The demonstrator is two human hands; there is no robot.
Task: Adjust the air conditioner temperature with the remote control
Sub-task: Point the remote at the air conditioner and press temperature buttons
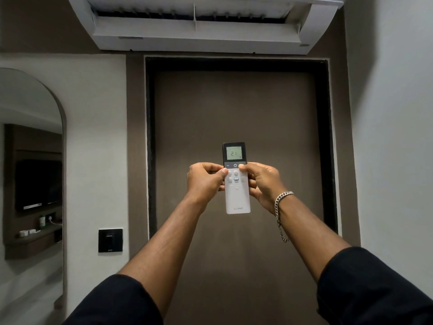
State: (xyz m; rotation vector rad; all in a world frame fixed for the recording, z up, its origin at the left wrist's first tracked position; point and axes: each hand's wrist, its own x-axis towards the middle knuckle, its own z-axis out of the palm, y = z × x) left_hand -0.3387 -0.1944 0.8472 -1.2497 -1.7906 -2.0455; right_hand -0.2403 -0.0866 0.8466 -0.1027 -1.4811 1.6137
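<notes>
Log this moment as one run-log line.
stage: setting temperature | left hand: gripping slim white remote control, thumb on buttons | right hand: same | display: 21 | white wall-mounted air conditioner: louvre open above

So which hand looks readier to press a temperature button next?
Probably the right hand: its thumb tip sits at the right edge of the dark top button strip on the remote control, just under the display showing 21. The left hand has its thumb lower, on the white buttons.

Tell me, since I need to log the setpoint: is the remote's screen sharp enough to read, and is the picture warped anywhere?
Head view: remote control display is sharp, reads 21; wide-angle bends the air conditioner and door frame edges.
</notes>
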